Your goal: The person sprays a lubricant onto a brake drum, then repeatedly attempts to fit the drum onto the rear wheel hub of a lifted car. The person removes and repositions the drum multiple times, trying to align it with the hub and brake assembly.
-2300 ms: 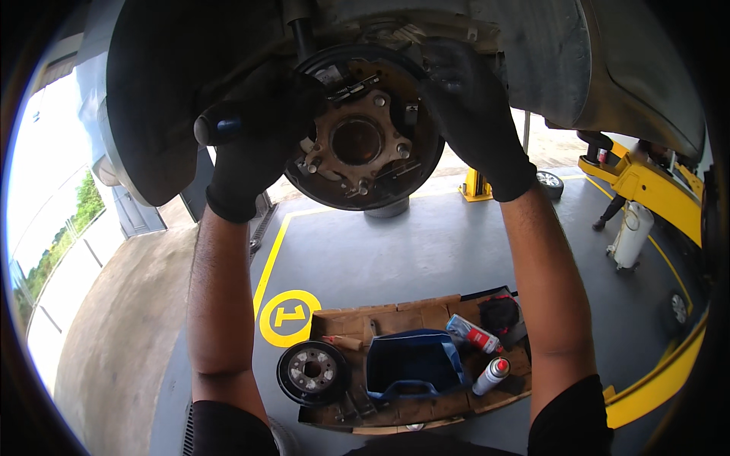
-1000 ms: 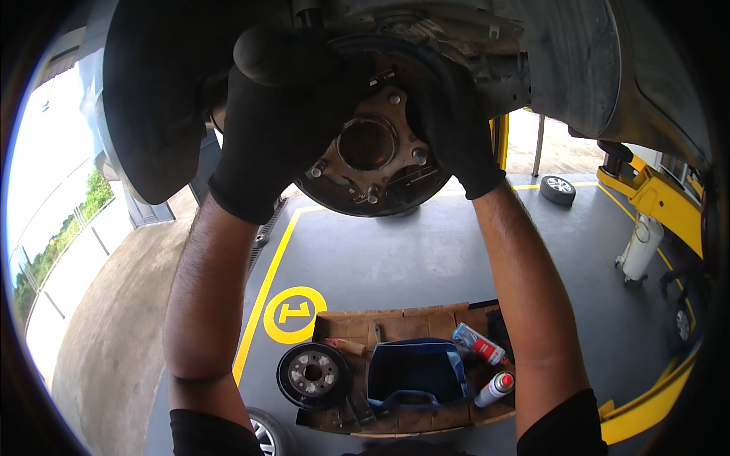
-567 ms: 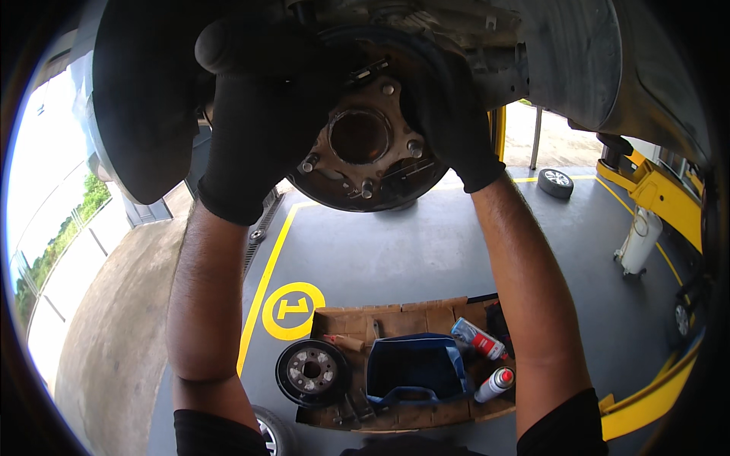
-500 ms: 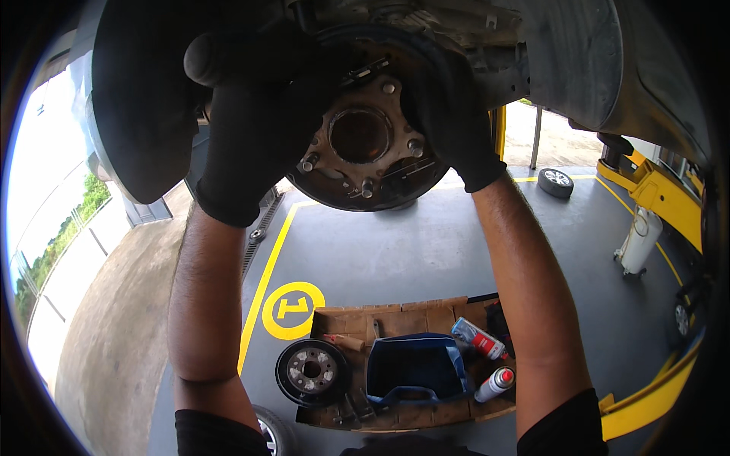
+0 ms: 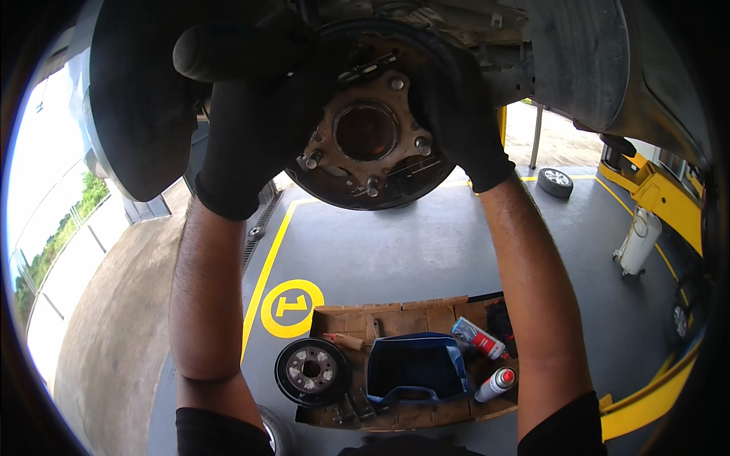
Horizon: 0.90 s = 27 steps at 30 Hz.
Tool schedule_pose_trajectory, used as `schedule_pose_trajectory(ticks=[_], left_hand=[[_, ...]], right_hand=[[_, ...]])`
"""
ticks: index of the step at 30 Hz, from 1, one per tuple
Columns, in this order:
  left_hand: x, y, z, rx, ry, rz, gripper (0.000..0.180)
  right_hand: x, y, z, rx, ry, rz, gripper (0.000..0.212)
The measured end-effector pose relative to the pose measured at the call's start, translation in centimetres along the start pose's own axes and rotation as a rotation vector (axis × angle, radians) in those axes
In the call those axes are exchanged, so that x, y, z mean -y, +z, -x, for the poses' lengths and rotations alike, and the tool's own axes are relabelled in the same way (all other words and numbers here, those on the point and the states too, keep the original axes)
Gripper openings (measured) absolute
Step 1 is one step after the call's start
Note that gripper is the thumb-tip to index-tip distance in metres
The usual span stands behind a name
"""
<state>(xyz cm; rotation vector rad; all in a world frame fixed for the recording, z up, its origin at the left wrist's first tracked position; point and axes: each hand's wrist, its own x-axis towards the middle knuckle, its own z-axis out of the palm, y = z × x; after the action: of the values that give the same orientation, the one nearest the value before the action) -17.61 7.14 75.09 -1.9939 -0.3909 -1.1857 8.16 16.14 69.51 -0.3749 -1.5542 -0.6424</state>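
In front of me, under a raised car, is an open drum brake assembly (image 5: 372, 194) with a bare wheel hub (image 5: 399, 114), its studs sticking out. My left hand (image 5: 262, 129), in a black glove, is at the assembly's left side, closed round a dark tool with a thick round-ended handle (image 5: 201, 53). The tool's other end is lost in shadow. My right hand (image 5: 460, 114), gloved too, wraps the right side of the assembly; its fingertips are hidden in the dark. Between the hands, above the hub, runs a metal adjuster bar (image 5: 369, 68) with a spring.
Below, flattened cardboard (image 5: 357, 315) bears a brake drum (image 5: 312, 371), a blue bin (image 5: 414, 368), two spray cans (image 5: 496, 384) and a wooden-handled tool (image 5: 346, 340). A wheel (image 5: 555, 182) lies on the grey floor. A yellow lift arm (image 5: 661, 194) stands at the right.
The tool's handle end has shifted slightly left and up with my left hand. The hub and my right hand sit slightly further right in view.
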Motion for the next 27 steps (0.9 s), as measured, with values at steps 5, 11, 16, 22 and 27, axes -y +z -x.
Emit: schedule_pose_trajectory(ticks=[5, 11, 16, 22, 27], left_hand=[[0.3, -0.2, 0.1, 0.005, 0.106, -0.151, 0.025], [0.6, -0.1, 0.0, -0.016, 0.062, -0.123, 0.027], [0.9, 0.0, -0.2, 0.017, -0.036, 0.000, 0.027], [0.0, -0.2, -1.4, 0.020, 0.188, -0.259, 0.020], [-2.2, 0.2, -3.6, 0.018, -0.222, 0.314, 0.018]], right_hand=[[0.0, 0.0, 0.1, 0.014, 0.000, 0.040, 0.039], [0.1, -0.2, 0.0, 0.022, 0.012, 0.014, 0.038], [0.3, -0.3, 0.0, 0.014, 0.054, -0.029, 0.038], [-0.2, 0.1, 0.1, -0.002, -0.009, 0.026, 0.037], [-0.7, 0.3, 0.3, -0.025, -0.050, 0.031, 0.037]])
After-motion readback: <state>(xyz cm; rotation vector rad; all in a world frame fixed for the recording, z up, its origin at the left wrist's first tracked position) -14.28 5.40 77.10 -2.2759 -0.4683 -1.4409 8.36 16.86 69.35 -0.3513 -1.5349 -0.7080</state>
